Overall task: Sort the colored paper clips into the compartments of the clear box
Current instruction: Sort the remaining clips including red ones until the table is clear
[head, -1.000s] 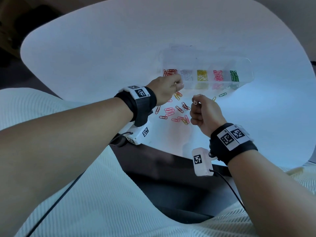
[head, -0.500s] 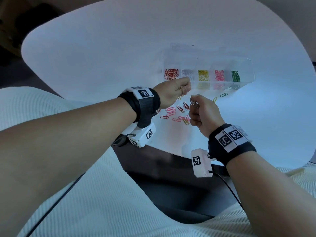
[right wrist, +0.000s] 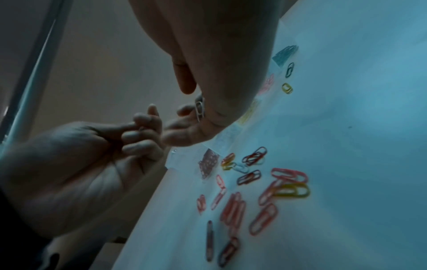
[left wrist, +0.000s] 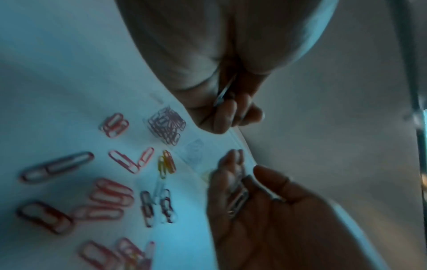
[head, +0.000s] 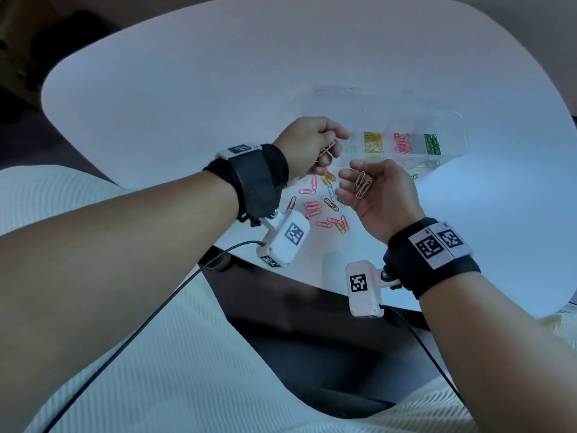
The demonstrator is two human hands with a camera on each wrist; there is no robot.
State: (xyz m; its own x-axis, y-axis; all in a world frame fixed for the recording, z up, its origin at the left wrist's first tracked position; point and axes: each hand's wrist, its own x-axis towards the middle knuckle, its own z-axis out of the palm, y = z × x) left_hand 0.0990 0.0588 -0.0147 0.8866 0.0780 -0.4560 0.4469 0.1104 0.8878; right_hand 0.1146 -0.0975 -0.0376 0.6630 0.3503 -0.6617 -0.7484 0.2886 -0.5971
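Observation:
The clear box (head: pixel 449 120) lies on the white table (head: pixel 218 89) with yellow (head: pixel 373 142), pink (head: pixel 402 142) and green clips (head: pixel 432 144) in separate compartments. Its red pile (left wrist: pixel 167 125) shows in the left wrist view. My left hand (head: pixel 334 142) hovers over the box's left end and pinches a pale clip (head: pixel 326 150) between curled fingers. My right hand (head: pixel 352 182) is held palm up just in front of the box, fingers relaxed, with a few pale clips (head: pixel 362 184) lying across them. Loose red, pink and yellow clips (head: pixel 324 210) lie scattered on the table below both hands.
A green clip (right wrist: pixel 289 69) and a yellow clip (right wrist: pixel 287 88) lie apart by the box's right end. The table's near edge (head: pixel 296 276) runs just behind the loose clips, with my lap below it. Bare table lies left of and beyond the box.
My right hand has turned from a fist to palm up, showing the clips on it. My left hand has risen from the loose pile to the box's left end.

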